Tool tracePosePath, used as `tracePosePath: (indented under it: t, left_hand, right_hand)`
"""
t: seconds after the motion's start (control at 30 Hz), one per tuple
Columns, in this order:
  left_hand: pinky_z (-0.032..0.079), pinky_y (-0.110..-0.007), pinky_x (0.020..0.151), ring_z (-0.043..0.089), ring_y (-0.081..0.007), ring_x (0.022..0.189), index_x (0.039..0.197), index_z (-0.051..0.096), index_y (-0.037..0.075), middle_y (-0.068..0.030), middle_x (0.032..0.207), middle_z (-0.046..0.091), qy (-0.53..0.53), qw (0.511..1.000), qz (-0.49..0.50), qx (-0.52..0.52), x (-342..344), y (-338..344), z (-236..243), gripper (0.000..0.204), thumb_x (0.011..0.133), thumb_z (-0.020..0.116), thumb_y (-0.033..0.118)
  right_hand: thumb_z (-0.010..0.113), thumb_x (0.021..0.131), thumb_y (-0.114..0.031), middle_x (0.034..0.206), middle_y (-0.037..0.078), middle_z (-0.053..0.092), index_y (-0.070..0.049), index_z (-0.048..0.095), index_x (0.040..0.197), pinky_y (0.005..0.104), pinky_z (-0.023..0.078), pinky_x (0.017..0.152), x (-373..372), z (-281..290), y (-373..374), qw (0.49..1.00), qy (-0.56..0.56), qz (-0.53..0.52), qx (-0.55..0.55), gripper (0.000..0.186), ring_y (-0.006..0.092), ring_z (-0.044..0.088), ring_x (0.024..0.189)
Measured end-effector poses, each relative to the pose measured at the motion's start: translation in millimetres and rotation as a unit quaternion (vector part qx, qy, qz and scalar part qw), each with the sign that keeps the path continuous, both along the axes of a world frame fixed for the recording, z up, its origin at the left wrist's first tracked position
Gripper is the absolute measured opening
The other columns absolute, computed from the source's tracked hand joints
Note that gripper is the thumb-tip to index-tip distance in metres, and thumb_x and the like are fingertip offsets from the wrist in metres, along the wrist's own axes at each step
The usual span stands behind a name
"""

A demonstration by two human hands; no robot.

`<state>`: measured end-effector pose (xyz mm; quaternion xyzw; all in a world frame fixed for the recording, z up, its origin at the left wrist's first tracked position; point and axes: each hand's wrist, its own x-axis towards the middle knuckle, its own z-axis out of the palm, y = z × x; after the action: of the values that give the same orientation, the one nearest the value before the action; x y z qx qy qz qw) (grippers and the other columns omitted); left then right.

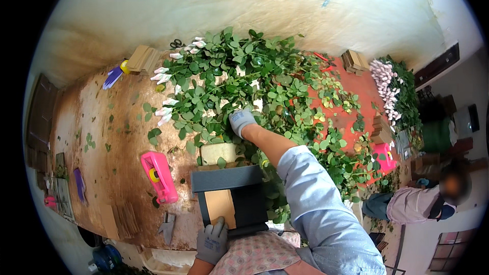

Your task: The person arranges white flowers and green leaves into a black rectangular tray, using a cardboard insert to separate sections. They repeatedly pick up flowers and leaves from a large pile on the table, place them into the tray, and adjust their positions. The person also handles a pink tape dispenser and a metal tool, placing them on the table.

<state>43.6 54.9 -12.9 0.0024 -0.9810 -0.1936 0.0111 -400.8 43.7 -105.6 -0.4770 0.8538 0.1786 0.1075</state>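
Note:
My left hand, in a grey glove, holds a tan cardboard piece at its near end, inside a black holder at the table's front. My right hand, also gloved, reaches into leafy rose stems; its fingertips are hidden among the leaves. Pale pink buds lie at the left ends of the stems. Just left of the holder is a pink tape dispenser with yellow tape, and below my reaching hand a pale block shows under leaves.
Cardboard stacks and purple gloves lie on the brown tabletop. A red surface, bud bunches and another pink dispenser are at right. A co-worker stands at far right. A grey glove lies near the front edge.

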Motion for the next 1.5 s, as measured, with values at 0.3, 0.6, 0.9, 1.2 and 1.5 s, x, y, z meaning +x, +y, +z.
tracePosePath:
  t: [0.3, 0.6, 0.9, 1.2, 1.5]
  left_hand:
    - [0.046, -0.038, 0.068, 0.058, -0.0227, 0.086, 0.112, 0.068, 0.006, -0.0091, 0.131, 0.063, 0.032, 0.999, -0.005, -0.041, 1.3, -1.0, 2.9, 0.034, 0.079, 0.062, 0.013]
    - [0.045, -0.042, 0.078, 0.058, -0.0247, 0.094, 0.112, 0.066, 0.007, -0.009, 0.133, 0.06, 0.016, 0.998, 0.014, -0.063, 10.6, 3.3, -0.8, 0.031, 0.085, 0.055, 0.02]
    - [0.043, -0.046, 0.083, 0.054, -0.0309, 0.101, 0.115, 0.067, 0.007, -0.0111, 0.111, 0.057, 0.016, 0.999, 0.012, -0.044, 3.7, 9.2, -3.5, 0.035, 0.082, 0.061, 0.015]
    - [0.044, -0.047, 0.087, 0.054, -0.0337, 0.104, 0.124, 0.064, 0.003, -0.0138, 0.111, 0.057, -0.031, 0.998, -0.051, -0.035, 4.6, -0.9, -5.9, 0.041, 0.084, 0.063, 0.009]
    - [0.043, -0.045, 0.086, 0.055, -0.0297, 0.106, 0.121, 0.065, 0.007, -0.0096, 0.11, 0.058, -0.033, 0.997, -0.05, -0.041, 4.8, -5.5, -3.2, 0.039, 0.083, 0.06, 0.016]
  right_hand:
    - [0.057, 0.089, -0.007, 0.115, 0.024, 0.063, -0.003, 0.056, 0.115, 0.0494, 0.051, 0.093, -50.2, 224.6, 19.0, 0.927, 0.022, -0.025, -0.374, 0.026, 0.0425, 0.062, 0.109]
    - [0.064, 0.084, -0.013, 0.101, 0.014, 0.065, -0.011, 0.06, 0.11, 0.0421, 0.05, 0.081, 40.5, 270.0, 128.3, 0.952, 0.249, 0.07, -0.161, 0.027, 0.031, 0.064, 0.098]
    - [0.064, 0.084, -0.014, 0.098, 0.014, 0.065, -0.009, 0.06, 0.109, 0.0418, 0.049, 0.074, 173.1, 271.7, 309.3, 0.917, 0.342, -0.177, -0.101, 0.025, 0.0299, 0.064, 0.093]
    - [0.077, 0.079, -0.021, 0.103, 0.018, 0.066, -0.006, 0.059, 0.119, 0.0466, 0.049, 0.085, 362.6, 214.7, 469.9, 0.795, 0.301, -0.509, -0.136, 0.046, 0.0381, 0.063, 0.097]
    - [0.069, 0.089, -0.042, 0.139, 0.025, 0.06, -0.008, 0.059, 0.139, 0.0484, 0.043, 0.111, 455.2, -24.1, 601.3, 0.683, -0.112, -0.721, 0.038, 0.061, 0.0421, 0.054, 0.131]
